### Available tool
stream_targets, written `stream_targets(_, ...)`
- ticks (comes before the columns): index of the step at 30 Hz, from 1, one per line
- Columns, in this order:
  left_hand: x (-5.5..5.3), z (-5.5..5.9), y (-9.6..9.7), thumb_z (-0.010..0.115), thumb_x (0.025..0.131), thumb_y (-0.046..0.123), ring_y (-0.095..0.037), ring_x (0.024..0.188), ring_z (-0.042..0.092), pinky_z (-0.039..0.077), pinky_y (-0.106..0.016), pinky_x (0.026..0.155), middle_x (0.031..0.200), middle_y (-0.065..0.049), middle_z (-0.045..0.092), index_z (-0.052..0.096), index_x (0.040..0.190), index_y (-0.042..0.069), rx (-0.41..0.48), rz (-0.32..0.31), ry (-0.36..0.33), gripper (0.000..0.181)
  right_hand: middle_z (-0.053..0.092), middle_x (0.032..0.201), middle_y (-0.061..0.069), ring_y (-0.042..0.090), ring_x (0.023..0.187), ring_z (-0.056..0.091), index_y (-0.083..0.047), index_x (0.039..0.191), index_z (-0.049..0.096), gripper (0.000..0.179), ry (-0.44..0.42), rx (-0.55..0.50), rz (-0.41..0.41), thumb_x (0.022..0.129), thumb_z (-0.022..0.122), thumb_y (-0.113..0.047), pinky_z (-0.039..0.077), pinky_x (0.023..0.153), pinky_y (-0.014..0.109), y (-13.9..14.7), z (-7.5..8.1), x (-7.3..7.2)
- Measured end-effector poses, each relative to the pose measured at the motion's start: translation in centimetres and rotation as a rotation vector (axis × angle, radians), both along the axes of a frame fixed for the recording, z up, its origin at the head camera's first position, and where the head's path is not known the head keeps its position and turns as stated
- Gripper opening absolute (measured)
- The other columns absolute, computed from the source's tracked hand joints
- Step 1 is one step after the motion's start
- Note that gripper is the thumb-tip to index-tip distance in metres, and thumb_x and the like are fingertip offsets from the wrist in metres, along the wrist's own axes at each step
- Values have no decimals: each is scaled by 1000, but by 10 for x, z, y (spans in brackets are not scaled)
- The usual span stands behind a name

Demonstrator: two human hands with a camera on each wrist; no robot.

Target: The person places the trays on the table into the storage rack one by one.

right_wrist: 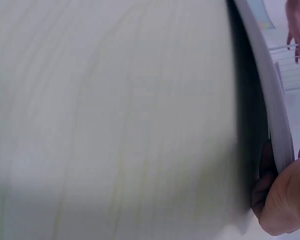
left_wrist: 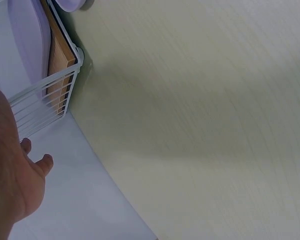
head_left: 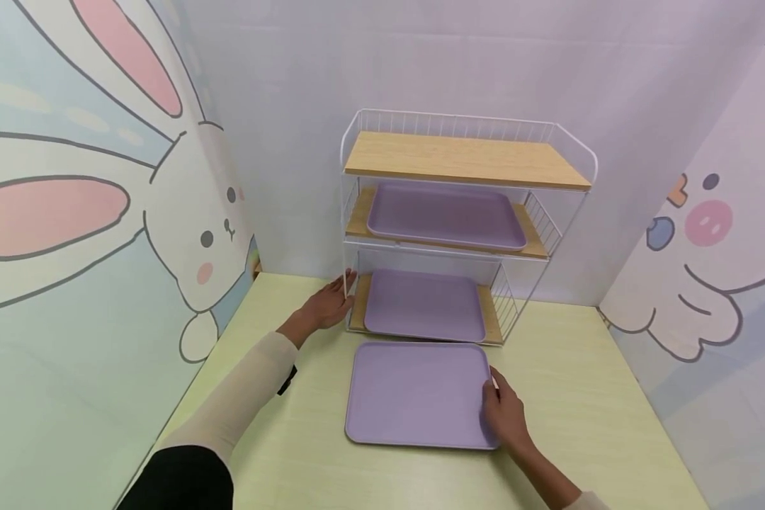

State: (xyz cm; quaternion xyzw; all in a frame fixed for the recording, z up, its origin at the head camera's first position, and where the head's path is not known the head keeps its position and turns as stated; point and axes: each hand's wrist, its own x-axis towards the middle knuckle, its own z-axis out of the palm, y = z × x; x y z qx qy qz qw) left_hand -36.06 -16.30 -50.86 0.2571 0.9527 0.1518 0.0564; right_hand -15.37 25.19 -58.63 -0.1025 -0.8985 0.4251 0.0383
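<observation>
A white wire rack [head_left: 350, 255] with wooden shelves stands at the back of the table. My left hand [head_left: 326, 304] is at the rack's lower left side, fingers extended; in the left wrist view the hand [left_wrist: 15, 175] is beside the wire side panel [left_wrist: 45, 102]. With my right hand [head_left: 505, 411] I grip the right edge of a purple tray [head_left: 421, 397] in front of the rack. The right wrist view shows curled fingers [right_wrist: 262, 175] under the tray's rim [right_wrist: 272, 90] and the thumb above. A similar purple tray lies on the bottom shelf [head_left: 423, 304], another on the middle shelf [head_left: 446, 216].
The rack's top wooden shelf [head_left: 459, 157] sits above both shelved trays. Pale yellow tabletop [head_left: 574, 397] extends to the right and front. Cloth backdrops printed with a rabbit [head_left: 191, 212] and a pink-cheeked character [head_left: 739, 234] border the table on the sides.
</observation>
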Motion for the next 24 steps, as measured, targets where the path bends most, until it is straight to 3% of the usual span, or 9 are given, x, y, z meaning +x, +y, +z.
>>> stream_targets(4, 1, 1, 0, 23, 124, 34, -41, 177, 14, 21, -55, 144, 190, -22, 1, 0, 179, -2, 2, 0, -5, 70, 65, 152, 37, 43, 124, 76, -5, 174, 41, 61, -71, -129, -11, 119, 54, -29, 61, 93, 45, 1, 4, 3)
stream_targets(7, 1, 2, 0, 23, 124, 34, -41, 177, 15, 21, -54, 144, 190, -22, 1, 0, 179, -2, 2, -1, -6, 70, 62, 152, 41, 37, 111, 78, -10, 177, 35, 79, -124, -296, -38, 109, 73, -24, 64, 82, 40, -1, 6, 6)
stream_targets(10, 1, 1, 0, 24, 124, 34, -41, 177, 16, 21, -53, 144, 190, -22, 2, 1, 179, -2, 7, -2, -1, 70, 55, 154, 44, 32, 105, 77, -18, 181, 26, 102, -164, -446, -61, 98, 85, -17, 66, 79, 43, -3, 8, 10)
stream_targets(13, 0, 0, 0, 25, 124, 33, -41, 177, 16, 21, -53, 144, 190, -23, 3, 2, 179, -2, 15, -6, 3, 69, 49, 157, 41, 32, 105, 77, -24, 183, 19, 112, -173, -537, -60, 94, 86, -10, 68, 81, 47, -7, 10, 13)
stream_targets(18, -1, 0, 0, 26, 124, 32, -41, 177, 15, 21, -53, 144, 189, -24, 3, 2, 179, -3, 15, -10, 3, 69, 47, 156, 41, 31, 101, 79, -27, 183, 11, 114, -179, -601, -35, 97, 82, -6, 69, 81, 49, -10, 10, 16)
stream_targets(24, -1, -1, -1, 23, 124, 34, -40, 178, 14, 21, -52, 145, 190, -23, 1, 1, 179, -2, 8, -6, -2, 69, 47, 157, 43, 28, 94, 81, -21, 183, 16, 113, -178, -623, -76, 94, 84, -6, 71, 77, 48, -12, 13, 15)
